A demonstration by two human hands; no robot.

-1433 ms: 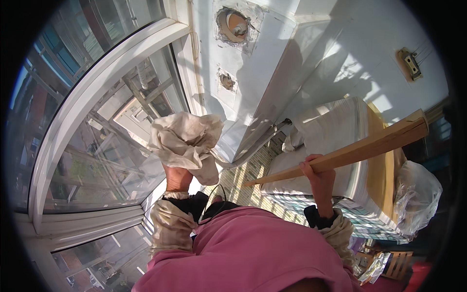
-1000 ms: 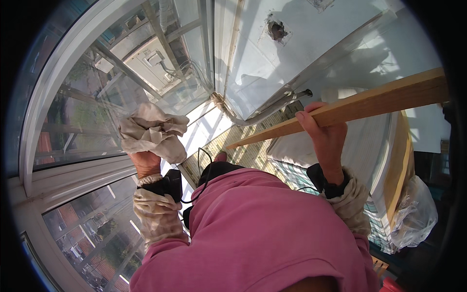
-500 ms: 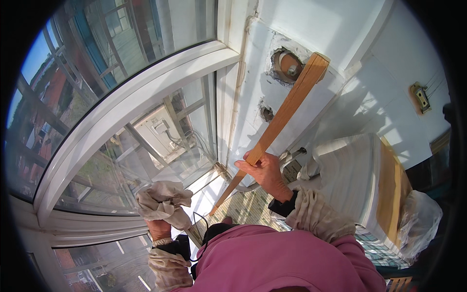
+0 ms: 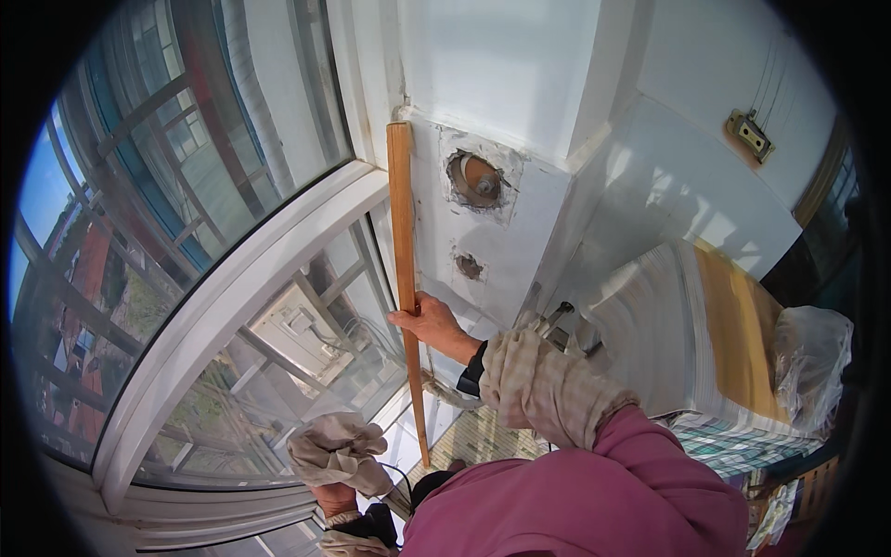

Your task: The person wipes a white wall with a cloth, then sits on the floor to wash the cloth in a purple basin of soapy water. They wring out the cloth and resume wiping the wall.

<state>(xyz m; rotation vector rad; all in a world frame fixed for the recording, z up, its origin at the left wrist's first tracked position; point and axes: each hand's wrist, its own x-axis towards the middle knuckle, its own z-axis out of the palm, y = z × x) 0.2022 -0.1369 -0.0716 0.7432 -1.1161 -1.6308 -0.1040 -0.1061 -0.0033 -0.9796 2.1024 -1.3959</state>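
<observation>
My right hand [image 4: 438,327] is closed round a long strip of wood [image 4: 400,223]. The strip stands nearly upright in the corner, between the window frame [image 4: 306,209] and the white wall, and its lower end tapers down toward the patterned floor. At lower left my left hand [image 4: 336,498] holds a crumpled beige cloth [image 4: 340,452] close to the window glass; the cloth covers most of its fingers. Both forearms wear beige sleeve covers [image 4: 548,381].
Right of the strip, the wall has a large broken hole [image 4: 479,180] with a pipe inside and a smaller hole [image 4: 469,266] below. At right stands a tall padded stack [image 4: 650,325] with a clear plastic bag [image 4: 813,357]. A clothesline crank [image 4: 750,136] hangs on the far wall.
My right hand has moved left with the wood strip, which has swung from a rightward slant to nearly upright by the window frame. The cloth in my left hand sits slightly lower in view.
</observation>
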